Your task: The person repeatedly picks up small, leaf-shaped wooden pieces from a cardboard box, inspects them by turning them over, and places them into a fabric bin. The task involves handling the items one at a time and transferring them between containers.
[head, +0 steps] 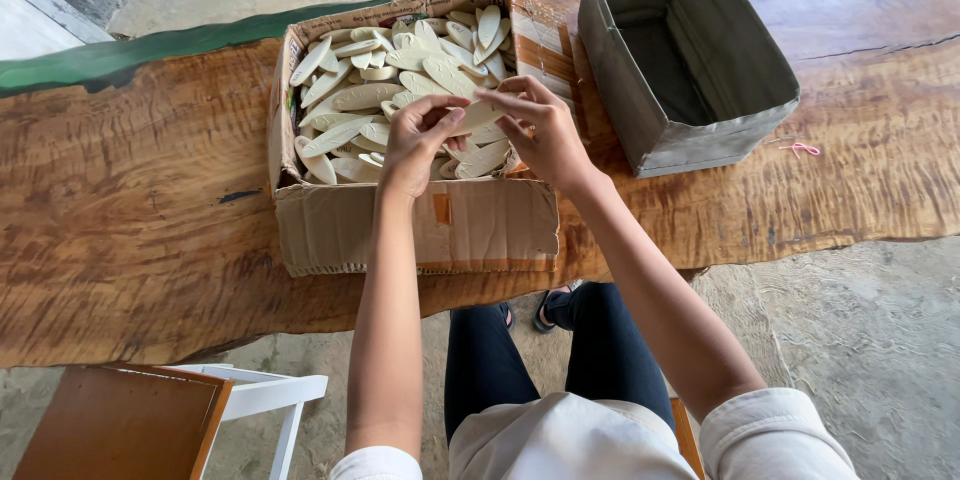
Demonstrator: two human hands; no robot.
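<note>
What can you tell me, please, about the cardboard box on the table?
The box is worn brown corrugated cardboard with an open top and its flaps folded out; the front flap hangs down and carries patches of brown tape. It sits on the wooden table, left of a grey fabric bin that looks empty. It is filled with pale, flat oval wooden pieces. Both hands, left and right, are above it, holding one piece between them.

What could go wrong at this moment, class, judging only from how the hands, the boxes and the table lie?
The oval wooden piece, pinched between left hand and right hand, could slip back into the heaped cardboard box. That box sits near the wooden table edge; a nudge might tip it off.
</note>
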